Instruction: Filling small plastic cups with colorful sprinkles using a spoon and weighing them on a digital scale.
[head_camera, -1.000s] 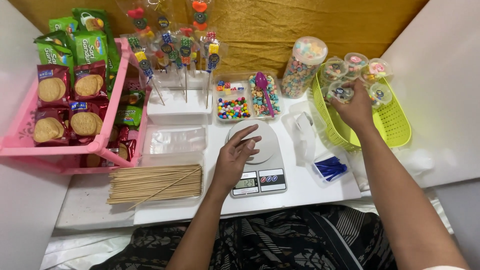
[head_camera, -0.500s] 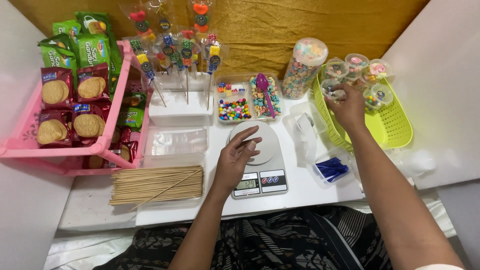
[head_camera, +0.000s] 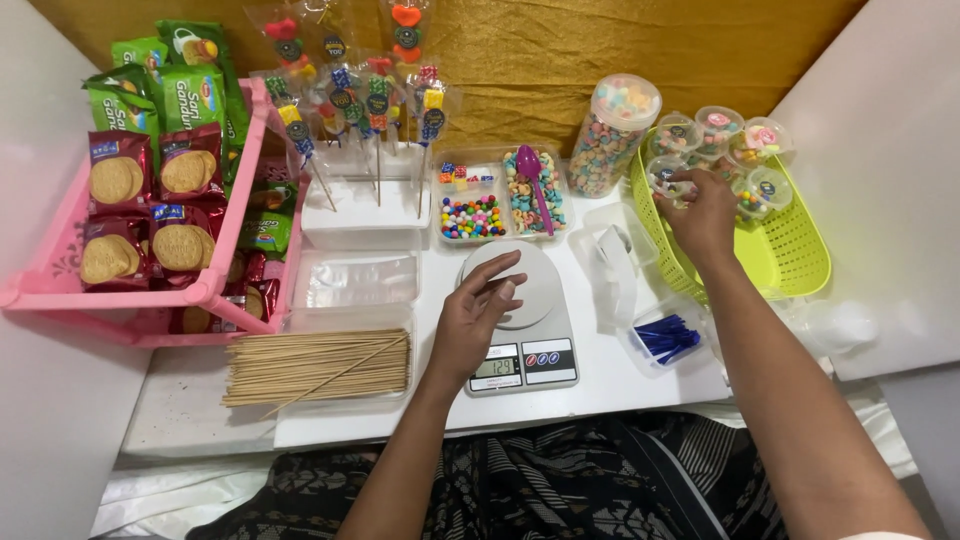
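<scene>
My left hand (head_camera: 472, 322) lies flat, fingers slightly apart, on the round white plate of a digital kitchen scale (head_camera: 523, 362) at the table's middle; it holds nothing. My right hand (head_camera: 704, 218) reaches into a yellow-green basket (head_camera: 801, 268) at the right. Its fingers curl on a small clear lidded cup of coloured candy (head_camera: 664, 178) at the basket's left side. Several similar cups (head_camera: 735, 135) fill the basket's far end.
A divided tray of coloured candies (head_camera: 470, 215) with a purple spoon (head_camera: 535, 182) sits behind the scale, beside a tall candy jar (head_camera: 612, 135). Left: bamboo skewers (head_camera: 315, 366), clear bags (head_camera: 355, 280), candy skewers in a white block (head_camera: 365, 218), pink rack of biscuit packs (head_camera: 130, 300). Blue ties (head_camera: 665, 338) lie right.
My right hand has shifted a little left inside the basket with the small cup. My left hand has stayed on the scale's plate.
</scene>
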